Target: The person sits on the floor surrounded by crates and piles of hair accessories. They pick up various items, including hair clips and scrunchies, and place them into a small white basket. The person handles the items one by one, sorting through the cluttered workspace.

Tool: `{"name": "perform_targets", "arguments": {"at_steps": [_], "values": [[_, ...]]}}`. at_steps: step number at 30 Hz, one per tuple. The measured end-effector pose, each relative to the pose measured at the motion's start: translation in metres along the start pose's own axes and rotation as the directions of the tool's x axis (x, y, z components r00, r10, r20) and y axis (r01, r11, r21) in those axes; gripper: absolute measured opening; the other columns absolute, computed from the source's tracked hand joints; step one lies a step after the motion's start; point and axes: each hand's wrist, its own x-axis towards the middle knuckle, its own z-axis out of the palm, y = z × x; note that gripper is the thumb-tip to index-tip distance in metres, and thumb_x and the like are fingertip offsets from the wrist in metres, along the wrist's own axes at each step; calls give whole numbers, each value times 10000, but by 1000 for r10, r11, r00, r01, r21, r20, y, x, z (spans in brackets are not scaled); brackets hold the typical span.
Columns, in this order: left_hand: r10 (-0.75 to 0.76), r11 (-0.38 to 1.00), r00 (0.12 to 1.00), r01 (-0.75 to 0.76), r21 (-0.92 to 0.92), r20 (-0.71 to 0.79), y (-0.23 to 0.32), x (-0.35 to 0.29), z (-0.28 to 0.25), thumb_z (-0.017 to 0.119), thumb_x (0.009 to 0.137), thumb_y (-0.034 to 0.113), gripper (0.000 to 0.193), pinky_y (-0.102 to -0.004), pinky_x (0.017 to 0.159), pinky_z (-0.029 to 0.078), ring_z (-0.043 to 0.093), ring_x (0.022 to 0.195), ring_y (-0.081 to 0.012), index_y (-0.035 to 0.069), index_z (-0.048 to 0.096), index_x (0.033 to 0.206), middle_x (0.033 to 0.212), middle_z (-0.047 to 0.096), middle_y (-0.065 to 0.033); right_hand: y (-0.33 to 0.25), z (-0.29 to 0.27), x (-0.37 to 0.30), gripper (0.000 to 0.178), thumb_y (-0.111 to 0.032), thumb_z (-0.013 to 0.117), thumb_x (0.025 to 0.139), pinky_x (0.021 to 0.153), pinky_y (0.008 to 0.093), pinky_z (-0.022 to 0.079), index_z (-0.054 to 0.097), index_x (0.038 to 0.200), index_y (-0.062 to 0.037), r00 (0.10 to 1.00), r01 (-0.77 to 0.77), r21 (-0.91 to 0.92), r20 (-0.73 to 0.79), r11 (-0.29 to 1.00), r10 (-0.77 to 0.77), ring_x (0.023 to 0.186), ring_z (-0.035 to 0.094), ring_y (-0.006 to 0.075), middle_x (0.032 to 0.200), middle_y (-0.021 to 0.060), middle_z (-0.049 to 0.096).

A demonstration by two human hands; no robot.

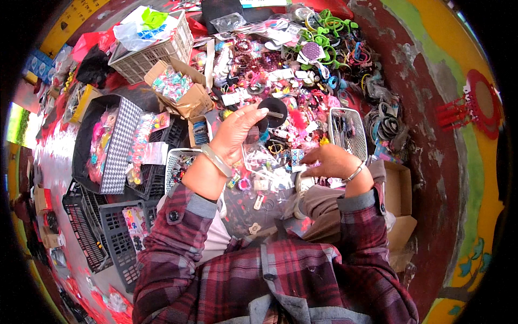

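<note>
My left hand [237, 132] is raised over the pile of hair accessories [280, 81], thumb and fingers closed on a black round piece [273, 112] with a small pale strip across it. Its exact kind does not show, and most of my fingers are hidden behind the hand. A clear plastic bag [260, 156] lies just below that hand. My right hand [335, 162] hovers low at the pile's near edge, its fingers bent and apart. Beside its fingertips is a small blue-and-white patterned piece [297, 157]; whether they touch it I cannot make out.
White baskets [362, 135] [171, 162] flank the pile. Leftward stand a cardboard box [200, 102] of wrapped pieces, a houndstooth fabric box [116, 156], grey crates [116, 232] and a tall pale crate [145, 56]. An opened carton [398, 189] sits at my right.
</note>
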Motion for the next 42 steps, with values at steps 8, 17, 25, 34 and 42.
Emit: {"name": "perform_targets", "arguments": {"at_steps": [8, 17, 25, 34, 42], "values": [[-199, 972, 978, 204, -117, 54, -17, 1, 12, 572, 851, 210, 209, -236, 549, 487, 605, 704, -116, 69, 600, 1003, 854, 633, -54, -35, -1, 25, 425, -25, 706, 623, 974, 371, 352, 601, 1029, -96, 671, 404, 59, -697, 913, -252, 1140, 462, 291, 1104, 108, 563], [-333, 884, 911, 391, -255, 243, -32, 9, 9, 510, 886, 289, 297, -176, 310, 351, 581, 541, -117, 67, 535, 1081, 841, 634, -108, -19, 21, 40, 108, -117, 591, 841, 641, 218, 466, 583, 937, -68, 790, 492, 863, -497, 112, 358, 715, 576, 98, 822, 0, 607], [-267, 939, 955, 287, -190, 125, -16, 3, 16, 587, 847, 323, 270, -195, 411, 397, 549, 539, -124, 65, 594, 927, 817, 595, -29, -5, 15, 43, 184, -286, 569, 825, 590, 299, 489, 552, 785, -108, 744, 539, 772, -248, -338, 620, 642, 569, 167, 713, 28, 570], [-281, 960, 958, 279, 30, 52, -12, 1, 13, 550, 867, 342, 313, -178, 354, 338, 528, 487, -96, 44, 598, 950, 778, 605, -32, -27, 10, 31, 131, -59, 604, 796, 505, 206, 390, 609, 928, -65, 750, 392, 651, -635, 650, 184, 579, 501, 78, 673, -13, 512], [-301, 949, 949, 307, -67, 91, -32, 9, 4, 607, 832, 294, 211, -208, 422, 355, 535, 580, -105, 88, 600, 875, 815, 587, -19, -37, 7, 25, 212, -38, 624, 731, 564, 304, 480, 647, 935, -90, 640, 320, -163, -689, 933, -340, 654, 599, 229, 766, 72, 581]]}}
